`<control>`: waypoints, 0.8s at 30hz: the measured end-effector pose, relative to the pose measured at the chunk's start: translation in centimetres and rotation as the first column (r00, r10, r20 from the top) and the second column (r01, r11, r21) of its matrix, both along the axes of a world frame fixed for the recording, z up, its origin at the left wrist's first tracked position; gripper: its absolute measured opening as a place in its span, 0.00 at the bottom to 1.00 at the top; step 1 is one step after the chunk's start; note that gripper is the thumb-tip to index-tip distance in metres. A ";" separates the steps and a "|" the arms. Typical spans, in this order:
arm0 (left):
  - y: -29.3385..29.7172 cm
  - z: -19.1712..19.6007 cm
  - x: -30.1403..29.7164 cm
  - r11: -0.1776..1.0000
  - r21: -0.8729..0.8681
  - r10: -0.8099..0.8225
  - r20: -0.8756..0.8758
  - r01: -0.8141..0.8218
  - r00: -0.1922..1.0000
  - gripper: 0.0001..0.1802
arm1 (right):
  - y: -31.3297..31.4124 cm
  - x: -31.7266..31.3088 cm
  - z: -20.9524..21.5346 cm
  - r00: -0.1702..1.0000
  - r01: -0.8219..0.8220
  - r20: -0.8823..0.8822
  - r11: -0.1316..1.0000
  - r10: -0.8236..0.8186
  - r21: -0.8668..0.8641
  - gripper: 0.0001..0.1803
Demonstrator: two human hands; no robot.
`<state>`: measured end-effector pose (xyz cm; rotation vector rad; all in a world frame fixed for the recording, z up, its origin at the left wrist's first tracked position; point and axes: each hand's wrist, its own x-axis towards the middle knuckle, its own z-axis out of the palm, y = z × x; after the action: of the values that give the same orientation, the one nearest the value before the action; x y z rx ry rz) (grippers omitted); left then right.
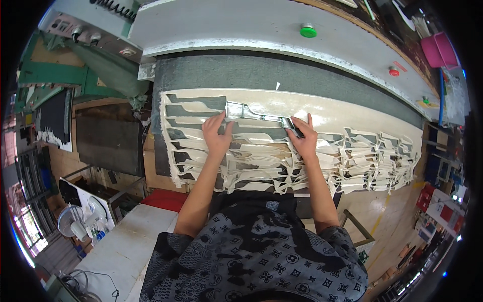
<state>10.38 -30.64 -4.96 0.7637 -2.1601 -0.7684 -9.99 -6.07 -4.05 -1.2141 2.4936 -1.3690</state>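
A steel cutting die [264, 116], long and narrow with a wider left end, lies on a cream sheet of material [347, 110]. My left hand [217, 137] has its thumb and fingertips at the die's left end. Around the right end are the thumb and fingers of my right hand [304, 140], one finger stretched out over the sheet. Shaped openings and thin strips [256, 161] fill the sheet's near part, tangled toward the right. Whether the die's lower edge presses into the sheet I cannot tell.
The sheet rests on a dark cutting board [216, 70]. Beyond it runs a grey machine beam [226, 27] with a green button [308, 31] and a red button [394, 72]. A pink bucket [438, 50] stands far right; a white table [126, 246] is near left.
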 end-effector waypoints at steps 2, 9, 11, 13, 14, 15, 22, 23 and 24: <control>0.0 -0.2 0.1 1.000 0.014 0.003 0.014 -0.004 1.000 0.23 | -0.1 0.0 0.1 1.000 0.000 0.016 1.000 0.000 0.025 0.19; 0.1 1.5 -0.9 0.997 0.076 -0.011 0.077 0.005 0.997 0.32 | -0.1 -0.4 0.3 0.986 0.044 0.161 0.996 -0.032 -0.072 0.16; -0.1 3.0 -2.2 1.000 0.009 0.003 0.044 -0.003 0.999 0.36 | 0.0 -0.5 1.0 0.985 0.055 0.170 0.996 -0.041 -0.076 0.16; -1.1 5.4 -3.3 0.989 -0.059 -0.123 0.178 0.135 0.976 0.37 | -0.1 -0.1 2.9 0.992 0.053 0.121 0.995 -0.042 -0.086 0.16; -1.8 6.2 -3.5 0.976 -0.090 -0.170 0.248 0.197 0.954 0.37 | -0.7 0.3 4.8 0.997 0.039 0.064 0.994 -0.033 -0.101 0.16; -2.8 6.2 -3.3 0.959 -0.036 -0.259 0.283 0.280 0.924 0.33 | -1.3 0.7 6.6 1.000 0.021 0.005 0.993 -0.021 -0.115 0.16; -2.8 8.6 -3.1 0.990 -0.141 -0.018 -0.272 -0.021 0.962 0.28 | -0.6 6.8 14.1 0.776 -0.401 -0.544 0.915 0.319 -0.035 0.15; -2.9 9.2 -2.9 0.981 -0.189 -0.018 -0.318 -0.045 0.948 0.27 | -0.4 7.9 14.2 0.753 -0.432 -0.560 0.902 0.345 -0.025 0.13; -2.9 9.5 -2.9 0.979 -0.202 -0.031 -0.347 -0.043 0.937 0.26 | -0.3 8.9 14.3 0.729 -0.461 -0.577 0.887 0.369 -0.015 0.12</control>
<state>7.49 -33.49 4.58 0.4839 -1.8770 -0.6112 -1.12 -6.37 10.24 -2.3428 2.1891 -1.2258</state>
